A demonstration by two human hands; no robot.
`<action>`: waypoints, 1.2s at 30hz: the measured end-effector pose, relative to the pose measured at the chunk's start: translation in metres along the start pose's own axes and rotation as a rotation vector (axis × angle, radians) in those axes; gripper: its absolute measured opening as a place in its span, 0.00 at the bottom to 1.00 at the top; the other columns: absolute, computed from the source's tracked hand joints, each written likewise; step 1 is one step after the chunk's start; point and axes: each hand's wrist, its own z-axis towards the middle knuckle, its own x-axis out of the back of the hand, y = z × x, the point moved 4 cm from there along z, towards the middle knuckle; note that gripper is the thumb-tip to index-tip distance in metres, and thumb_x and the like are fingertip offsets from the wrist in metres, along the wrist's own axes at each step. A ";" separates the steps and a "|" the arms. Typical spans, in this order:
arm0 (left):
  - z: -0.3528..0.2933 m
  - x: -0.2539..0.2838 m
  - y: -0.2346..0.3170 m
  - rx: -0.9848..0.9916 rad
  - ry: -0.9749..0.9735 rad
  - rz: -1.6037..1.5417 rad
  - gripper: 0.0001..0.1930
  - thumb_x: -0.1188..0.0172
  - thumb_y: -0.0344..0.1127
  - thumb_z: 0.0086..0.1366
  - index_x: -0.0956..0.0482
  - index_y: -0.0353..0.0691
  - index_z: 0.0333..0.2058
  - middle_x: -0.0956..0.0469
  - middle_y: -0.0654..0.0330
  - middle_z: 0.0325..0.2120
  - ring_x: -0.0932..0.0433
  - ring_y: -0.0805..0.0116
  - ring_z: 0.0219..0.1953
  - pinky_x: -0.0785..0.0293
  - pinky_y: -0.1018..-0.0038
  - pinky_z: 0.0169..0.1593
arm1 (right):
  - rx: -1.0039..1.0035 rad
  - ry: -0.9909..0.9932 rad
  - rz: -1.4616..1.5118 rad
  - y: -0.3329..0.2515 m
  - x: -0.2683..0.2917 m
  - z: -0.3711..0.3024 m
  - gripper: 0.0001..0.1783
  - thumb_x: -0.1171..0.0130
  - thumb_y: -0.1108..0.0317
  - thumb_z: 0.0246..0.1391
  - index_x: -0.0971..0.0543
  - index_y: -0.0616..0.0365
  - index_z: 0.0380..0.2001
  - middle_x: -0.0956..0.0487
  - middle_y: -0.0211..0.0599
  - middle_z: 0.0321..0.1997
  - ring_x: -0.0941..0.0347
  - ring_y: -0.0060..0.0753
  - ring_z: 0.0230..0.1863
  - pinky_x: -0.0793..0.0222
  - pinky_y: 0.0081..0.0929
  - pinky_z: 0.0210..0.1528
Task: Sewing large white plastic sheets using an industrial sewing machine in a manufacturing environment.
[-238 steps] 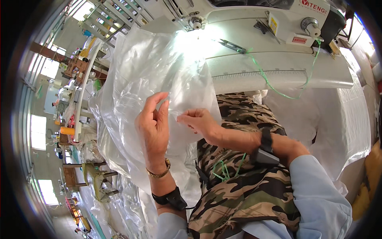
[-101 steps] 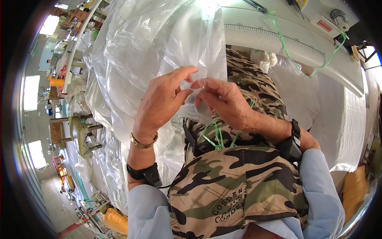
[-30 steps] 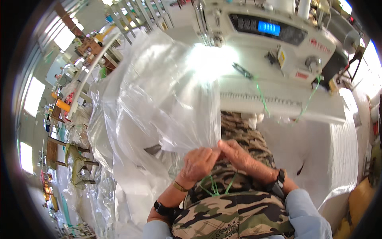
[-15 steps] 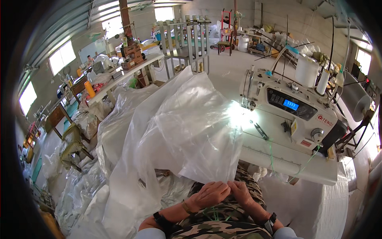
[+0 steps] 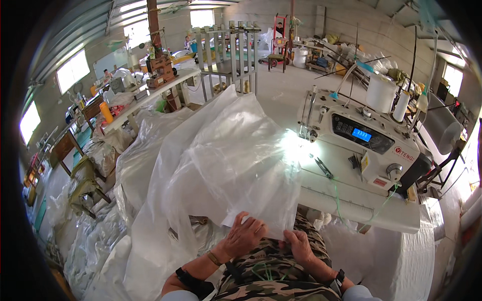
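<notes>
A large, translucent white plastic sheet (image 5: 216, 160) drapes from the sewing machine (image 5: 361, 131) down over my lap. Its front edge hangs above my camouflage-patterned clothing. My right hand (image 5: 299, 247) pinches the near right corner between thumb and fingers. Further left along the same edge, my left hand (image 5: 244, 237) has its fingers bent over the plastic and grips it. The sheet's far right part lies under the bright lamp glow by the machine's needle, where the glare hides detail. Thread snips (image 5: 322, 167) rest on the white machine table (image 5: 346, 195), beside green thread.
White thread cones (image 5: 381, 93) stand behind the machine. More crumpled plastic sheeting (image 5: 100, 256) covers the floor at left, near a wooden chair (image 5: 80, 175). A grey metal rack (image 5: 228, 65) stands beyond the sheet, and another worktable (image 5: 150, 98) with a brown machine is at far left.
My left hand has moved left and slightly up along the sheet's edge, away from my right hand. My right hand stays at the corner. The whole view has shifted a little.
</notes>
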 end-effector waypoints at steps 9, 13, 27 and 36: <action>-0.014 0.003 -0.009 -0.015 0.158 -0.067 0.03 0.43 0.30 0.57 0.25 0.43 0.31 0.29 0.66 0.26 0.26 0.68 0.31 0.40 0.60 0.57 | 0.013 -0.043 0.083 -0.002 -0.003 -0.004 0.23 0.53 0.58 0.66 0.22 0.65 0.24 0.23 0.30 0.23 0.30 0.20 0.27 0.34 0.21 0.36; -0.019 0.014 -0.012 -0.063 0.115 -0.080 0.03 0.41 0.30 0.56 0.27 0.44 0.29 0.29 0.66 0.24 0.26 0.68 0.29 0.40 0.61 0.57 | 0.026 -0.044 0.072 -0.010 -0.004 -0.006 0.23 0.53 0.58 0.66 0.23 0.65 0.24 0.23 0.31 0.23 0.30 0.22 0.27 0.35 0.22 0.36; 0.111 0.197 -0.027 -0.102 0.455 0.444 0.35 0.30 0.32 0.52 0.32 0.33 0.59 0.24 0.64 0.30 0.25 0.69 0.31 0.42 0.53 0.62 | -0.027 -0.030 0.176 -0.002 -0.009 -0.002 0.22 0.53 0.60 0.66 0.22 0.67 0.24 0.23 0.34 0.23 0.30 0.23 0.25 0.34 0.23 0.33; 0.127 0.203 -0.046 0.014 0.390 0.353 0.38 0.32 0.26 0.53 0.37 0.35 0.63 0.20 0.59 0.37 0.22 0.68 0.40 0.36 0.65 0.59 | -0.028 -0.059 0.189 0.002 -0.015 0.002 0.23 0.51 0.58 0.66 0.21 0.66 0.24 0.22 0.33 0.22 0.29 0.21 0.25 0.34 0.20 0.34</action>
